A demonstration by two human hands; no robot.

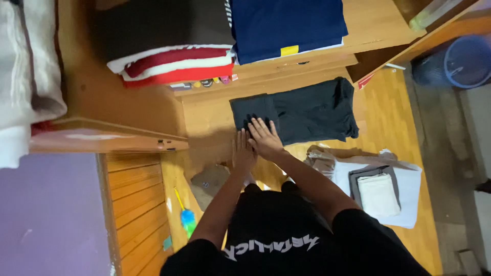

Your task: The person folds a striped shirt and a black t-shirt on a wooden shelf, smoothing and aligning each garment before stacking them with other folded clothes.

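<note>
A black garment (312, 110) lies spread on the wooden floor (388, 128), its left end folded over into a narrow panel. My right hand (264, 136) rests flat on the near edge of that folded panel, fingers spread. Just to its left, my left hand (243, 151) is flat too, fingers pointing at the garment's lower left corner, mostly over bare floor. Neither hand grips anything. My black printed shirt fills the bottom of the view.
A wooden shelf (307, 64) above the garment carries a red, white and black folded stack (169, 61) and a navy folded stack (286, 25). Folded white and grey clothes (381, 191) lie at right. A blue basket (465, 61), small duster (186, 217) and grey cloth (208, 181) sit around.
</note>
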